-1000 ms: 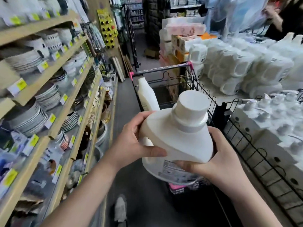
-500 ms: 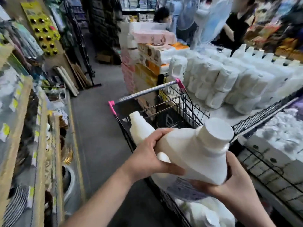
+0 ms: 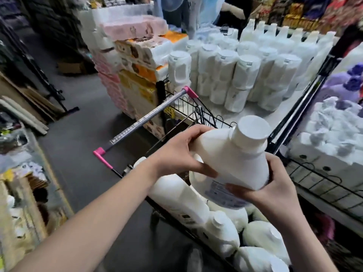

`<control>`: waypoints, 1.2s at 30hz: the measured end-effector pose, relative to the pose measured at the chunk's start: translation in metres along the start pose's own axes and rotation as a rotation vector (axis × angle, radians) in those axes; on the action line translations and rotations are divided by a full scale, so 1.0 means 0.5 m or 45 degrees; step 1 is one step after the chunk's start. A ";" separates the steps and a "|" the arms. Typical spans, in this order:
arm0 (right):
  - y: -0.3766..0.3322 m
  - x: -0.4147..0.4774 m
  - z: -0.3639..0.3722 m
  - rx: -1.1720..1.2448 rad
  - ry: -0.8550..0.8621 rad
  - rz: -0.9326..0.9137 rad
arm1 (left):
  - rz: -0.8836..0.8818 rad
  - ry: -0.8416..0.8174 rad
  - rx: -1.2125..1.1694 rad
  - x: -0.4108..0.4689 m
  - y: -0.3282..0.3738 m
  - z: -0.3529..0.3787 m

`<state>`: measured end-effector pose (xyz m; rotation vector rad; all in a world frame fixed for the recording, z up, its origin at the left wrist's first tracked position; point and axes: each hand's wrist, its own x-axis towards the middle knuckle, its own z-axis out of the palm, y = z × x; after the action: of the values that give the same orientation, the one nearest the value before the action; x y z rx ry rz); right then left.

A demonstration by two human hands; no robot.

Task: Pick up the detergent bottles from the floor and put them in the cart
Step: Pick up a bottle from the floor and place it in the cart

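Carried further over the cart [image 3: 145, 120] since half a second ago, the detergent bottle [image 3: 235, 161] hangs just above loaded bottles [image 3: 176, 199], left hand [image 3: 176, 156] wrapped round its shoulder, right hand [image 3: 275, 187] cupping its base, likely sharing the weight. Right fingertips are hidden behind it; beyond the hands, stacks [image 3: 245, 75] blur

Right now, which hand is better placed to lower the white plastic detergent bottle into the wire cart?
Probably right hand: it supports the bottle from below; left hand grips its shoulder.

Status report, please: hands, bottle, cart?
Gripping detergent bottle: left hand, right hand. Held over cart, other bottles already inside. Nothing in the way.
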<state>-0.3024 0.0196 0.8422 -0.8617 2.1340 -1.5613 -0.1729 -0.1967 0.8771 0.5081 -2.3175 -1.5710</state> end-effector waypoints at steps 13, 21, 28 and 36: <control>0.094 0.139 0.091 -0.141 0.077 0.080 | 0.010 -0.341 0.359 0.178 -0.114 -0.040; 0.158 0.181 0.165 -0.345 0.067 0.206 | -0.089 -0.405 0.372 0.215 -0.231 -0.034; 0.185 0.225 0.223 -0.492 0.029 0.251 | -0.238 -0.431 0.419 0.248 -0.319 -0.059; 0.216 0.265 0.298 -0.706 -0.029 0.213 | -0.403 -0.361 0.389 0.251 -0.352 -0.108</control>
<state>-0.3398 -0.1535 0.7007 -0.8225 2.5891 -0.8790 -0.2400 -0.3573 0.7383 0.8040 -2.8327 -1.5049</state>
